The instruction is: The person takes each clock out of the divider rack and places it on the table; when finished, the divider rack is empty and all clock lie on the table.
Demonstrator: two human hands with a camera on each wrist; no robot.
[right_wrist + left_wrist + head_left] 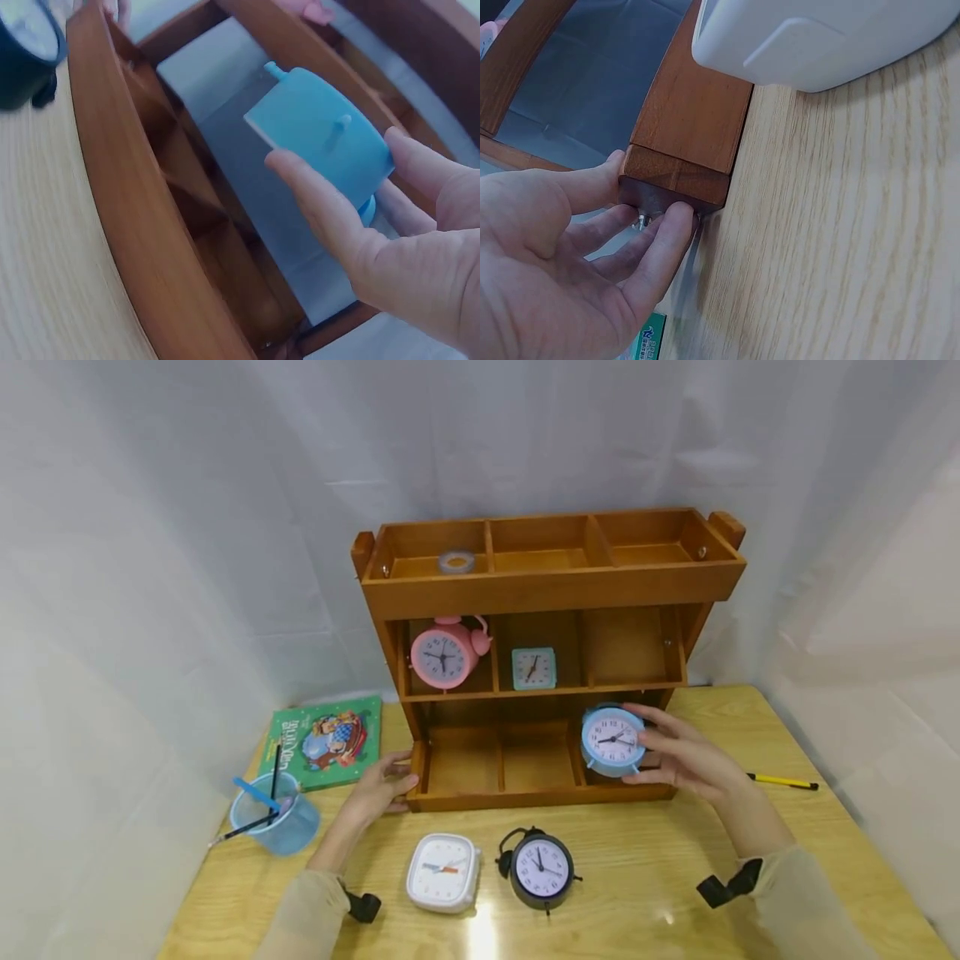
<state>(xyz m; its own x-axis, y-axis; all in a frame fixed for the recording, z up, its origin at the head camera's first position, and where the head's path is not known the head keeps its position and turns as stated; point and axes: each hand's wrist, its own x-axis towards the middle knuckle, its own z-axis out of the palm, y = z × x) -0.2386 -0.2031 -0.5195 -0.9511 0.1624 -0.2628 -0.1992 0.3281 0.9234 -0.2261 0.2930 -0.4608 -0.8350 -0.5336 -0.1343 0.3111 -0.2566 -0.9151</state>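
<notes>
My right hand [678,752] grips a light blue round alarm clock [611,739], holding it in front of the right compartment of the bottom tier of a wooden shelf [540,797]. Seen in the right wrist view, the blue clock [322,135] sits between thumb and fingers, over the tier's dividers. With thumb and bent fingers, my left hand [382,785] holds the left end of that tier; in the left wrist view the fingertips touch the wooden end block [675,176]. On the table before the shelf are a white square clock [442,872] and a black twin-bell alarm clock [542,868].
A pink alarm clock [442,656] and a small mint square clock [534,668] stand on the middle tier. A tape roll [456,562] lies in the top tier. Left are a green book [330,739] and a blue cup [288,827] with brushes; right, a yellow pen [783,782].
</notes>
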